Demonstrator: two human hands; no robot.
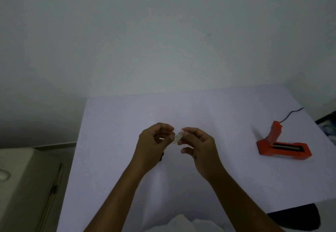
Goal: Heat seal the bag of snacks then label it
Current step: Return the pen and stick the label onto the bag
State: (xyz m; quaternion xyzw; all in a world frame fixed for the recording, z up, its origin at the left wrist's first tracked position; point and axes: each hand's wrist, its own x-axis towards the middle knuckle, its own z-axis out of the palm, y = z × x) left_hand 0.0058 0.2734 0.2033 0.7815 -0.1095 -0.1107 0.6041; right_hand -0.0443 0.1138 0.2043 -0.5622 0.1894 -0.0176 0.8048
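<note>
White printed label (pixel 178 137) is pinched between left hand (pixel 154 140) and right hand (pixel 197 145).

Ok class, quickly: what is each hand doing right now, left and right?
Left hand: closed, pinching one end of the small printed label.
Right hand: closed, pinching the other end of it.

A flat, pale white desk (pixel 112 122) carries one thing. Well toward its right edge lies an orange plastic heat sealer (pixel 283 147) with its hinged arm raised. A thin black cord (pixel 291 112) trails from it toward the far right corner.
</note>
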